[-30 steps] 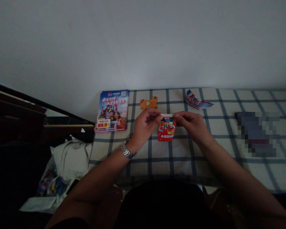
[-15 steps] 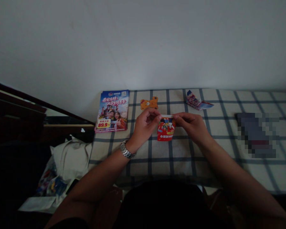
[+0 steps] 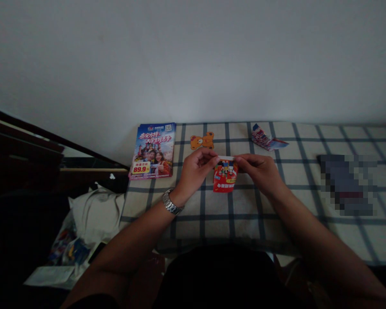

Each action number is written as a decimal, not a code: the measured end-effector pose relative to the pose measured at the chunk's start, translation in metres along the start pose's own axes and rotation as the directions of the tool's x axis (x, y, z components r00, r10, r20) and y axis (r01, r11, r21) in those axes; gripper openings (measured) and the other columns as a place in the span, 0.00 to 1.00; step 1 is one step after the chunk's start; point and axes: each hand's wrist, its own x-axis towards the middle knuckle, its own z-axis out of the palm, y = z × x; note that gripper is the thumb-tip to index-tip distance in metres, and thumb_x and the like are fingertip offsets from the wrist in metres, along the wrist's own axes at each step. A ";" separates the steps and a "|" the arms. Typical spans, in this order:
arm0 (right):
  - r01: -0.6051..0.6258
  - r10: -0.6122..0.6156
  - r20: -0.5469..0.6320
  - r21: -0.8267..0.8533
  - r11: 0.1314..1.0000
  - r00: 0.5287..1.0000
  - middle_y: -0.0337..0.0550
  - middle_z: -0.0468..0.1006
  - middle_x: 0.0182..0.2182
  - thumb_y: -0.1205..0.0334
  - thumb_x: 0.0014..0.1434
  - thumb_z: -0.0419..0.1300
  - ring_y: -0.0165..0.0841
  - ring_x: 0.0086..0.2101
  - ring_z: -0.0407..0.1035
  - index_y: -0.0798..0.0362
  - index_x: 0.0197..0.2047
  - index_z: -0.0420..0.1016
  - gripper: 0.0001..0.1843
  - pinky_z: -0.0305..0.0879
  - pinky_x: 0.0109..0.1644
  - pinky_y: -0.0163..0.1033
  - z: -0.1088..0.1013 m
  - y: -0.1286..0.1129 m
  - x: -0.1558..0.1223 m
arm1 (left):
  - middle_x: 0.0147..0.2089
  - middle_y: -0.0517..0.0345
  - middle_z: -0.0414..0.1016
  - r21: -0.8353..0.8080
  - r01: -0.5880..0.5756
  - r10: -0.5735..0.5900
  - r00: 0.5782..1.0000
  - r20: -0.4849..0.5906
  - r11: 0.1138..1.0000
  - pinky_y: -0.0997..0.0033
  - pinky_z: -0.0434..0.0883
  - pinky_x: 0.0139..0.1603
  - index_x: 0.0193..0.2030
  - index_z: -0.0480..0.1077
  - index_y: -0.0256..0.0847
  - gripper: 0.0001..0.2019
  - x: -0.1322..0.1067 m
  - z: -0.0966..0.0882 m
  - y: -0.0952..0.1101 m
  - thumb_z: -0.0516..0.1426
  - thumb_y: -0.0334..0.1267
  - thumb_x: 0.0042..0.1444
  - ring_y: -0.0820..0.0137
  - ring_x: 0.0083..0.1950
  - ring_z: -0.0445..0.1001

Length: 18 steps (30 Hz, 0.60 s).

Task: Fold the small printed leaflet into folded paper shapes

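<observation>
Between my hands is a red printed paper (image 3: 224, 182) with cartoon figures, its print upside down to me. A white strip, looking like a folded edge, runs along its top. My left hand (image 3: 197, 169) pinches the top left corner between thumb and fingers; a metal watch (image 3: 173, 201) is on that wrist. My right hand (image 3: 257, 171) pinches the top right corner the same way. Just beyond my left hand lies an orange bear-shaped cutout (image 3: 202, 140). Farther right, a folded blue and pink printed paper (image 3: 266, 139) stands partly upright on the cloth.
A stack of colourful flyers (image 3: 152, 150) lies at the left end of the checked cloth (image 3: 186, 223). On the right is a blurred-out dark flat object (image 3: 344, 182). White bags (image 3: 96, 214) sit low at the left, and a wall (image 3: 212, 60) rises behind.
Both hands keep their pinch on the red paper. Its lower part has swung slightly and faces me a little flatter. The whole view has shifted down slightly.
</observation>
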 end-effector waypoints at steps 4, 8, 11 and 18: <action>0.017 -0.017 -0.007 -0.037 0.999 1.000 0.43 0.88 0.34 0.39 0.61 0.70 0.39 0.35 0.82 0.49 0.44 0.90 0.22 0.84 0.44 0.45 0.001 -0.001 0.001 | 0.40 0.57 0.81 0.056 -0.040 0.040 0.999 -0.004 0.998 0.72 0.77 0.41 0.43 0.76 0.42 0.12 0.000 -0.001 0.001 0.67 0.48 0.65 0.72 0.39 0.79; 0.043 -0.043 -0.004 -0.086 0.995 0.999 0.43 0.89 0.37 0.40 0.63 0.69 0.39 0.36 0.82 0.48 0.47 0.90 0.22 0.83 0.44 0.45 0.000 -0.002 0.001 | 0.40 0.57 0.81 0.113 -0.096 0.098 0.995 -0.018 0.989 0.72 0.77 0.41 0.43 0.76 0.42 0.10 -0.001 -0.001 0.000 0.66 0.46 0.66 0.72 0.39 0.79; 0.049 -0.050 -0.013 -0.092 0.995 0.999 0.43 0.89 0.38 0.41 0.63 0.69 0.39 0.37 0.83 0.49 0.48 0.90 0.22 0.83 0.45 0.45 0.000 -0.002 0.002 | 0.39 0.58 0.80 0.110 -0.105 0.108 0.994 -0.021 0.988 0.73 0.76 0.40 0.43 0.76 0.42 0.09 -0.002 0.000 0.000 0.66 0.44 0.67 0.73 0.38 0.78; -0.035 0.035 0.011 0.031 0.999 0.999 0.42 0.89 0.38 0.39 0.62 0.70 0.42 0.39 0.83 0.49 0.46 0.90 0.23 0.84 0.49 0.47 0.001 0.001 0.003 | 0.39 0.58 0.80 0.070 -0.071 0.075 0.996 -0.057 0.995 0.73 0.75 0.39 0.42 0.75 0.42 0.10 -0.002 0.002 0.003 0.67 0.45 0.66 0.73 0.37 0.78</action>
